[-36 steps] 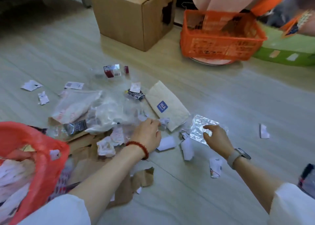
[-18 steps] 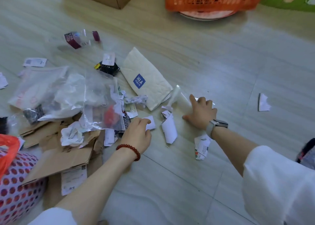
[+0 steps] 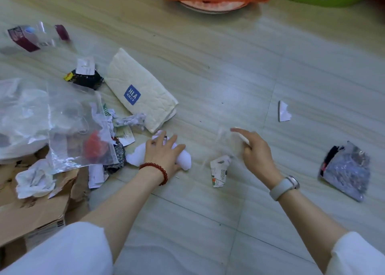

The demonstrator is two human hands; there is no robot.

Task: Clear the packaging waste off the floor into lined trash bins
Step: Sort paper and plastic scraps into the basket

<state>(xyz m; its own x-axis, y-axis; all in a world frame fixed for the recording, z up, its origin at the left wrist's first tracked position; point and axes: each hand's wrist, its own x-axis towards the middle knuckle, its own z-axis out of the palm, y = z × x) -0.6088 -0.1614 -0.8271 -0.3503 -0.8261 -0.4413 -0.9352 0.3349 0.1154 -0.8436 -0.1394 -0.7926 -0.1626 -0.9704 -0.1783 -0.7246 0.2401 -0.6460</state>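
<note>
The left hand [image 3: 164, 154] lies flat on a white paper wad [image 3: 183, 160] on the floor [image 3: 250, 70], fingers spread and straight, pressing rather than clutching. The right hand [image 3: 255, 150], at 3 o'clock from it, pinches a clear plastic film [image 3: 225, 137] with a white strip; the grip is blurred. A printed scrap [image 3: 218, 170] lies between the hands. A white pouch [image 3: 141, 89] sits at 12 o'clock, a plastic bag [image 3: 68, 125] at 9 o'clock.
</note>
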